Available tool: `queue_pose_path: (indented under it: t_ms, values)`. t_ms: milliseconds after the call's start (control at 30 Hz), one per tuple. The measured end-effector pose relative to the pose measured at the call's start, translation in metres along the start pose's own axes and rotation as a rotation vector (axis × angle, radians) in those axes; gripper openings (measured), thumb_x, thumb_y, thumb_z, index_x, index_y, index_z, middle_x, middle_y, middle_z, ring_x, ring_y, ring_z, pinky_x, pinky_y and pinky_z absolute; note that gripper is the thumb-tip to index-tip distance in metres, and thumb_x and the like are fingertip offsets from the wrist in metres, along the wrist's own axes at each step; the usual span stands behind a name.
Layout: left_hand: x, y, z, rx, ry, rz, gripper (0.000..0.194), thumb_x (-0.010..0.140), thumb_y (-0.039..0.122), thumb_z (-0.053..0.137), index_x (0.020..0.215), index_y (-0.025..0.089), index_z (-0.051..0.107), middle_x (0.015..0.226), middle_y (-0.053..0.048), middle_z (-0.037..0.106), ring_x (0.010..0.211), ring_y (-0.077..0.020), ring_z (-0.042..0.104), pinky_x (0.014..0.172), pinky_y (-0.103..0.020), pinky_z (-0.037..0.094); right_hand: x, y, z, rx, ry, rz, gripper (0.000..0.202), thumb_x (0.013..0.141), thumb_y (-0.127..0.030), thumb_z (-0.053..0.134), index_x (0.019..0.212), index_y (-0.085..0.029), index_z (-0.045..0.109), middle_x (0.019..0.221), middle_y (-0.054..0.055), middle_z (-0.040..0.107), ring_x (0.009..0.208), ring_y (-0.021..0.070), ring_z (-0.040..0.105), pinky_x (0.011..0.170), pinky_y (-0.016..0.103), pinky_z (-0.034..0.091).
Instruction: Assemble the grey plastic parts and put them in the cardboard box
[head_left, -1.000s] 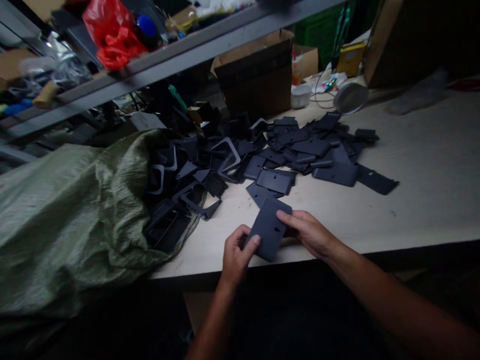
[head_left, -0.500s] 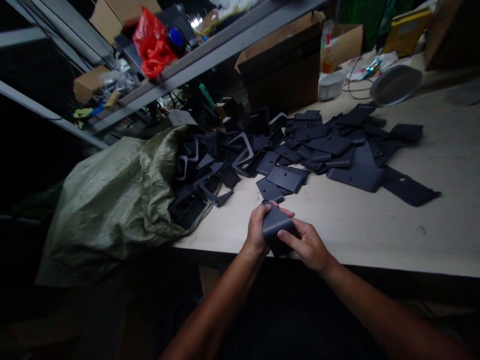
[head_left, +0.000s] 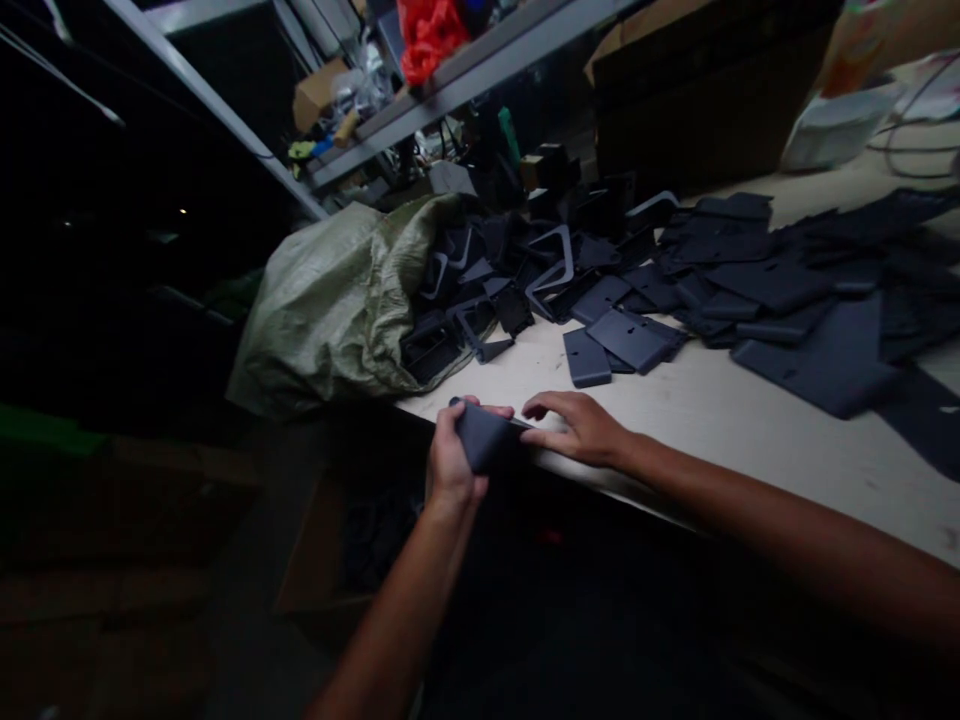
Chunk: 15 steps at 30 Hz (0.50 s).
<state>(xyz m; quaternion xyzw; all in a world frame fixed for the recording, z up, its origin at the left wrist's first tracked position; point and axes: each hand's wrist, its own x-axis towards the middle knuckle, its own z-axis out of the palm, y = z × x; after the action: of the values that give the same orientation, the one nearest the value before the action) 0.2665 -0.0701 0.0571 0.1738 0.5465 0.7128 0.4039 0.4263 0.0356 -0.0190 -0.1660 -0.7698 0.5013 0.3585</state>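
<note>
Clearly, one dark grey, bent plastic part sat in the left hand, which was gripping it close to the near edge of one pale wooden table. The right hand was open beside it, thumb and forefinger parted around the part's far end; whether the fingertips touched it could not be told.

Beyond the hands, two dark grey, flat plastic plates with small holes overlapped at the front of a larger heap of dark plastic pieces, too tangled to count. To the left lay one olive-green woven sack, its mouth turned toward the heap, with at least three angular, open plastic frames in or near the opening.

Behind stood one large brown cardboard box and, near it, one whitish tub, blurred. One crumpled red plastic bag rested on one grey shelf.
</note>
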Motion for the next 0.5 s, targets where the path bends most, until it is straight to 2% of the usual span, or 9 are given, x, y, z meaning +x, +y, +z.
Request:
queue_pose_path:
  t_ms: [33,67,167,300,400,500]
  values:
    - [-0.003,0.007,-0.014,-0.001,0.036,0.037,0.030,0.077,0.043,0.065,0.095,0.020,0.059,0.072,-0.006,0.076,0.080,-0.0285,0.077,0.084,-0.042,0.060,0.003,0.010,-0.005,-0.063,0.013,-0.005,0.035,0.085,-0.051,0.081,0.102,-0.021,0.077,0.100,0.006,0.076,0.093,0.0231,0.069,0.089,0.036,0.051]
    - [-0.008,0.013,-0.029,0.005,0.071,0.070,0.029,0.077,0.043,0.065,0.094,0.020,0.059,0.071,-0.006,0.076,0.079,-0.0286,0.077,0.083,-0.042,0.060,0.004,0.020,-0.011,-0.085,0.077,0.031,0.031,0.088,-0.050,0.077,0.097,-0.021,0.077,0.095,0.006,0.076,0.087,0.0220,0.070,0.084,0.034,0.052]
    - [-0.023,0.025,-0.079,0.057,0.191,0.176,0.030,0.078,0.044,0.065,0.095,0.020,0.059,0.071,-0.007,0.076,0.077,-0.0286,0.076,0.083,-0.043,0.059,-0.001,0.043,-0.026,-0.067,0.213,0.123,0.040,0.101,-0.053,0.057,0.088,-0.018,0.072,0.082,0.007,0.073,0.069,0.0194,0.067,0.066,0.032,0.052]
    - [-0.029,0.026,-0.158,0.130,0.431,0.237,0.026,0.081,0.042,0.062,0.096,0.020,0.062,0.072,-0.006,0.076,0.074,-0.0266,0.075,0.079,-0.038,0.058,-0.014,0.053,-0.033,-0.042,0.242,0.212,0.039,0.095,-0.057,0.065,0.085,-0.019,0.071,0.073,0.005,0.070,0.058,0.0167,0.065,0.056,0.029,0.049]
    - [-0.022,0.021,-0.229,0.125,0.637,0.165,0.020,0.090,0.035,0.055,0.098,0.020,0.064,0.069,-0.003,0.073,0.065,-0.0220,0.070,0.074,-0.034,0.056,-0.018,0.050,-0.033,-0.128,0.270,0.242,0.037,0.094,-0.055,0.067,0.084,-0.021,0.072,0.071,0.005,0.070,0.057,0.0150,0.064,0.058,0.029,0.049]
    - [-0.018,0.011,-0.302,0.053,0.805,0.005,0.024,0.101,0.036,0.052,0.104,0.017,0.065,0.083,-0.004,0.073,0.070,-0.0192,0.068,0.075,-0.035,0.057,-0.017,0.046,-0.031,-0.230,0.281,0.232,0.040,0.094,-0.059,0.068,0.083,-0.021,0.073,0.071,0.008,0.071,0.057,0.0139,0.064,0.061,0.030,0.050]
